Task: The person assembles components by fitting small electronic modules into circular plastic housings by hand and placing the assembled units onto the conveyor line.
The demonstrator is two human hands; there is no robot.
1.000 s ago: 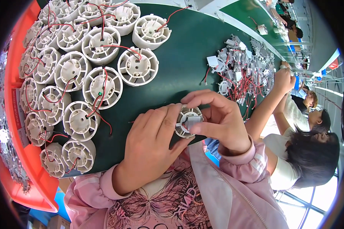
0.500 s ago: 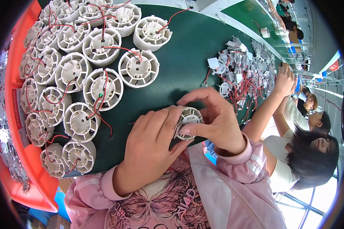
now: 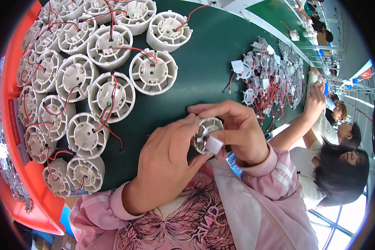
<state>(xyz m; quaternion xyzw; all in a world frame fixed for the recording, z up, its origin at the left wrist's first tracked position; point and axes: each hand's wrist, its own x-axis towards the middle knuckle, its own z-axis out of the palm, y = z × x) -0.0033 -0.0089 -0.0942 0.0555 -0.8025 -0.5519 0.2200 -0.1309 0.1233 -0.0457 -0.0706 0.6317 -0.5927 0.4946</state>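
Observation:
Close to my body, above the table's near edge, a round white plastic housing (image 3: 212, 123) is held between my hands, its ribbed open end up. My left hand (image 3: 160, 160) wraps round its left side with fingers closed. From the right, my right hand (image 3: 246, 135) grips the same housing, index finger bent over its far side and thumb on top. A small white square pad (image 3: 213, 145) sits over the housing's near part, next to the right thumb. The far wall of the housing and several fingertips are hidden.
On the left of the green table (image 3: 200, 54) stand several white ribbed housings (image 3: 153, 73) with red and black wires. A heap of metal parts (image 3: 271, 79) with red wires lies to the right. A red bin (image 3: 37, 196) borders the left; a co-worker (image 3: 312, 166) sits on the right.
The white square pad has come into view on the housing, where the grey inside showed before. My right thumb has drawn back to the right, and the housing is tilted a little differently.

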